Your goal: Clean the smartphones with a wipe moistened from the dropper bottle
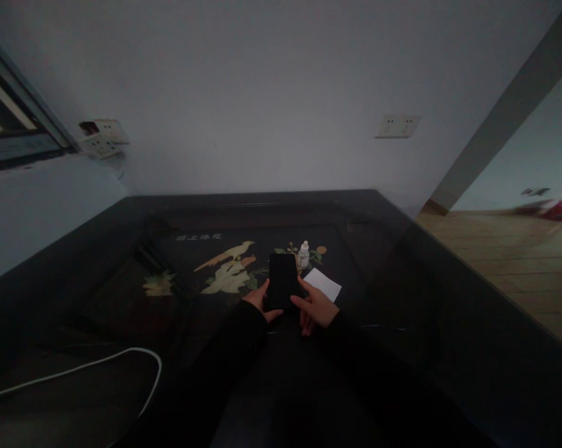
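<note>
A black smartphone (pixel 282 280) with a dark screen is upright between my two hands, near the middle of the table. My left hand (pixel 262 303) grips its lower left side, thumb along the bottom edge. At its lower right, my right hand (pixel 317 305) touches the phone with thumb and forefinger, the other fingers curled below. Just behind the phone to the right stands a small white dropper bottle (pixel 303 255). A white sheet of paper (pixel 324 284) lies beside my right hand, partly covered by it.
The dark glossy table (pixel 378 249) bears a bird and flower picture (pixel 229 270). A white cable (pixel 99 361) curves across the near left. Wall sockets (pixel 397 126) sit above the table's back right, more sockets (pixel 104 140) by the window at left. Wooden floor (pixel 495 249) lies at right.
</note>
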`<state>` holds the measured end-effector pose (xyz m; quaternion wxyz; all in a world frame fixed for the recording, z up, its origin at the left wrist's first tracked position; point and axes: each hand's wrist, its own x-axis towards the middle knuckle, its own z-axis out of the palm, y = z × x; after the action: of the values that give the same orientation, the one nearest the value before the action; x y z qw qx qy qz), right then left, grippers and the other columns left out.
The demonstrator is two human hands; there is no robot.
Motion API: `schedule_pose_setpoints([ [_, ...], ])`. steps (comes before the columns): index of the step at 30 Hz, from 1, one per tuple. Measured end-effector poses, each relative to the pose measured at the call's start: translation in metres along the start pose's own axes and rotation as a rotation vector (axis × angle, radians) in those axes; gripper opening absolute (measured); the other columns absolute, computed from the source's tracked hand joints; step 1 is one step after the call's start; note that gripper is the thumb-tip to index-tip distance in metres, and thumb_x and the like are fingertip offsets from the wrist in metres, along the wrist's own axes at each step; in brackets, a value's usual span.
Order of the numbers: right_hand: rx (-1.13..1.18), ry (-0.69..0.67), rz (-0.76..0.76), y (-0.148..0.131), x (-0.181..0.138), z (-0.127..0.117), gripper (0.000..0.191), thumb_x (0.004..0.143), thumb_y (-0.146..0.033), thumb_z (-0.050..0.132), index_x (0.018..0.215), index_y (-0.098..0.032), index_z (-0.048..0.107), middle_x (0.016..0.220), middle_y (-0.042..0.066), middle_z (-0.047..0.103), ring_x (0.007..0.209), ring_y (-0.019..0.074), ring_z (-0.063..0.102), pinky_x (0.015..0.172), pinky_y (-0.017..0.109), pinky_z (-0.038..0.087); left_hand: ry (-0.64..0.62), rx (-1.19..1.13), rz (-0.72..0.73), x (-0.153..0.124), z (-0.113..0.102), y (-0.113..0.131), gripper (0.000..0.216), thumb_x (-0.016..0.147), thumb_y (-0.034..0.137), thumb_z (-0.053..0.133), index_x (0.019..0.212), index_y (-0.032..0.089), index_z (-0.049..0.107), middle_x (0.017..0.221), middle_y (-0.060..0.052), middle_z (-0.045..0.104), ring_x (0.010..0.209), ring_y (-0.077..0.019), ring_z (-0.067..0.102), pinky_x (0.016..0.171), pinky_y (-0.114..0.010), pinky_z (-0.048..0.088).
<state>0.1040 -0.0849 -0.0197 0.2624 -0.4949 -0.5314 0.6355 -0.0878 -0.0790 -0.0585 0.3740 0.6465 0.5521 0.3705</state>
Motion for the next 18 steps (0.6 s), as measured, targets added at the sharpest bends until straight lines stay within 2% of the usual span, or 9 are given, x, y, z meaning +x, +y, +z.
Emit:
schedule_pose_setpoints([
  [3,-0.047,-0.006,-0.002,0.001,0.002,-0.002,0.075,0.089,-0.035,0.048,0.142,-0.015,-0.001,0.041,-0.005,0.055,0.034,0.015,0.058,0.03,0.016,0.042,0.05,0.185,-0.002,-0.002,-0.003,0.001,0.081,0.05,0.036,0.074,0.124,0.014,0.05,0.07,-0.005,0.059,0.078,-0.0273,0.058,0.076,-0.039,0.039],
  [8,-0.114,-0.013,-0.009,0.003,0.003,-0.005,0.068,0.091,-0.032,0.042,0.142,-0.014,0.001,0.041,-0.006,0.055,0.035,0.0157,0.058,0.03,0.018,0.043,0.0,0.362,-0.003,0.002,-0.001,0.004,0.086,0.05,0.042,0.073,0.122,0.003,0.049,0.051,0.001,0.049,0.067,-0.0268,0.055,0.066,-0.036,0.037],
  [11,-0.175,-0.002,-0.023,0.005,0.004,-0.003,0.068,0.09,-0.033,0.042,0.142,-0.013,0.002,0.043,-0.005,0.056,0.035,0.0144,0.058,0.031,0.018,0.043,-0.017,0.417,0.005,0.003,-0.001,0.003,0.088,0.051,0.042,0.072,0.124,0.0,0.046,0.05,0.003,0.048,0.064,-0.0249,0.053,0.062,-0.033,0.036],
  [14,-0.276,0.033,-0.071,0.005,0.002,-0.004,0.066,0.09,-0.034,0.042,0.142,-0.012,0.009,0.043,-0.005,0.055,0.034,0.0133,0.057,0.033,0.018,0.043,-0.01,0.464,0.017,0.002,-0.002,0.001,0.084,0.054,0.043,0.07,0.124,0.003,0.047,0.05,0.003,0.047,0.062,-0.0228,0.052,0.062,-0.032,0.036],
  [16,-0.367,0.097,-0.142,0.002,-0.001,-0.015,0.06,0.089,-0.034,0.041,0.141,-0.014,0.018,0.045,-0.005,0.056,0.035,0.0133,0.056,0.036,0.021,0.045,-0.008,0.492,0.026,0.0,-0.003,0.001,0.081,0.057,0.043,0.068,0.126,0.006,0.047,0.052,0.002,0.049,0.063,-0.0218,0.053,0.064,-0.031,0.038],
  [18,-0.476,0.21,-0.246,-0.001,-0.008,-0.034,0.05,0.088,-0.031,0.039,0.136,-0.017,0.032,0.059,-0.001,0.063,0.045,0.0148,0.061,0.046,0.027,0.051,-0.01,0.519,0.041,-0.003,-0.005,0.0,0.078,0.06,0.044,0.066,0.127,0.008,0.047,0.059,-0.001,0.053,0.067,-0.0216,0.054,0.066,-0.031,0.039],
])
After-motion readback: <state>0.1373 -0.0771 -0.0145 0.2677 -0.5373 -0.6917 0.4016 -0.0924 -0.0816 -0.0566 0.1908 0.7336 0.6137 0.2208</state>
